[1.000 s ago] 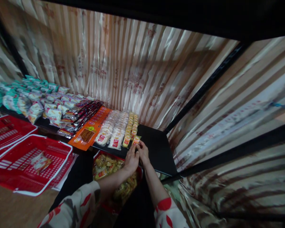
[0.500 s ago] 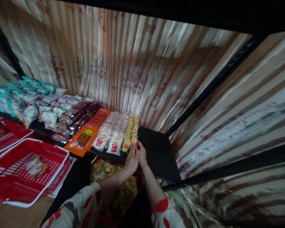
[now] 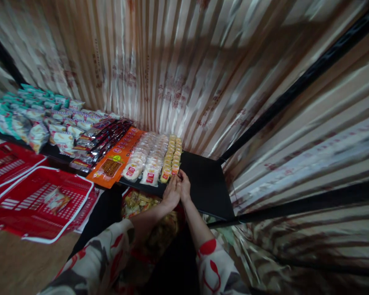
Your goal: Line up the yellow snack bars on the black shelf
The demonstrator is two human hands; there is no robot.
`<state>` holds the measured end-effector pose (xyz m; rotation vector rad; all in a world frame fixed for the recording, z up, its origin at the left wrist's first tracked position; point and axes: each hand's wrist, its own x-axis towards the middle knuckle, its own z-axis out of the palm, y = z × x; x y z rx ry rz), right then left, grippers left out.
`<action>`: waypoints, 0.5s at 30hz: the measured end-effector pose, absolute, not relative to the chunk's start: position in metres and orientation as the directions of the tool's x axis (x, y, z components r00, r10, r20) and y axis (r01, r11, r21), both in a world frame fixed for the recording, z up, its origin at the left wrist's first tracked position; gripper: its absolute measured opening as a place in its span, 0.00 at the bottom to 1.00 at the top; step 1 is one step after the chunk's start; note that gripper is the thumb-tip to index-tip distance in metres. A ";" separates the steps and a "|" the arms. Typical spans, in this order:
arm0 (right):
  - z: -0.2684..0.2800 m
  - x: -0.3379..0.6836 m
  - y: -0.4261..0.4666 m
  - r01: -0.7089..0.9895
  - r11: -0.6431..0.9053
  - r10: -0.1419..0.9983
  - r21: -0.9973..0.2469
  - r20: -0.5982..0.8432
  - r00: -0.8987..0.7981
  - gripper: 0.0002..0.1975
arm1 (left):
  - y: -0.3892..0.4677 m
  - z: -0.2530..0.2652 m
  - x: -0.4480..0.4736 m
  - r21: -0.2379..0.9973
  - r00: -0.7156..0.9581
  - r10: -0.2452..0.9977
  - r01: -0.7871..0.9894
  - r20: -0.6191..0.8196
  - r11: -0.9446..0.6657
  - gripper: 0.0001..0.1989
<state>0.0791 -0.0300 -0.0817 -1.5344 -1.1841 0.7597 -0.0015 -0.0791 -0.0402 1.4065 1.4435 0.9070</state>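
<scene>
I saw both hands meet at the near end of the rightmost row of small yellow snack packets (image 3: 173, 155) on the black shelf (image 3: 207, 186). The left hand (image 3: 171, 193) lay just left of the right hand (image 3: 184, 185), the two touching, fingers stretched toward the nearest small yellow-and-red packet (image 3: 175, 169). That packet sat at the fingertips — right at the row's near end, on the shelf. Whether the fingers pinched it or only pressed against it, I could not tell. Left of that row lay pale round cakes in clear wrappers (image 3: 144, 159), then flat orange packets (image 3: 117, 157). Below the shelf stood a red bin of yellow snacks (image 3: 138, 203); far left — a red plastic basket (image 3: 33, 205).
</scene>
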 end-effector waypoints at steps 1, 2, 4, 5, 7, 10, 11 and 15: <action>-0.080 0.077 -0.034 0.292 -0.019 0.926 -0.956 0.093 0.367 0.23 | -0.082 -0.040 -0.003 0.940 0.052 0.994 0.335 -0.091 0.068 0.24; -0.078 0.075 -0.040 0.288 -0.014 0.914 -0.958 0.105 0.392 0.24 | -0.087 -0.039 -0.006 0.940 0.058 0.996 0.338 -0.063 0.040 0.23; -0.072 0.070 -0.058 0.290 0.012 0.899 -0.957 0.138 0.416 0.23 | -0.099 -0.038 -0.012 0.934 0.064 0.998 0.357 0.006 -0.028 0.21; -0.070 0.066 -0.069 0.296 0.030 0.894 -0.955 0.158 0.420 0.22 | -0.106 -0.037 -0.016 0.927 0.062 0.997 0.370 0.042 -0.062 0.20; -0.066 0.057 -0.096 0.306 0.054 0.890 -0.950 0.185 0.417 0.21 | -0.123 -0.039 -0.027 0.915 0.058 0.994 0.389 0.097 -0.112 0.17; -0.069 0.043 -0.138 0.316 0.022 0.927 -0.948 0.138 0.348 0.20 | -0.149 -0.050 -0.049 0.893 0.064 0.993 0.434 0.099 -0.117 0.15; -0.074 0.039 -0.150 0.351 -0.003 0.945 -0.936 0.112 0.307 0.19 | -0.156 -0.055 -0.058 0.874 0.055 0.996 0.478 0.067 -0.085 0.15; -0.104 0.026 -0.184 0.688 -0.110 0.991 -0.718 -0.128 0.026 0.16 | -0.186 -0.076 -0.092 0.678 -0.035 0.977 0.714 -0.211 0.172 0.13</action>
